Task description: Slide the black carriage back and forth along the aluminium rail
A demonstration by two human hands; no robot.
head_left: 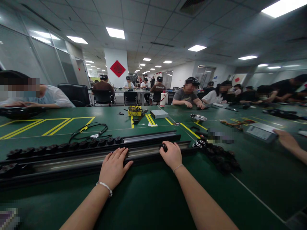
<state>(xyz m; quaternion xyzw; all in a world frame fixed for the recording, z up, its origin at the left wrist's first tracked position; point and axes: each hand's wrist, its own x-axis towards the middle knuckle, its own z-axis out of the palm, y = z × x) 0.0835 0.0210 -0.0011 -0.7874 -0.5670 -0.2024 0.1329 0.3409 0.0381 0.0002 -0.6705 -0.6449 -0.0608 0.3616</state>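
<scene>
A long black rail [62, 166] with a shiny inner channel lies across the green table in front of me. My left hand [112, 171] rests flat on it, fingers stretched out and holding nothing. Farther right, my right hand [172, 156] pinches a small round black part [164, 147] at the channel; its exact kind is unclear. Behind runs a second rail [148, 138], its left stretch filled with a row of round black parts [57, 148]. More black parts sit at the near rail's left end [9, 169]. Beyond its right end is a cluster of similar dark pieces [223, 158].
A looped black cable [103, 127] lies behind the rails. Farther back are a yellow box [134, 111] with wires, a flat grey box [159, 114] and a metal dish [198, 117]. At right, another person's hand [290, 140] touches a metal box [260, 132]. Co-workers sit around.
</scene>
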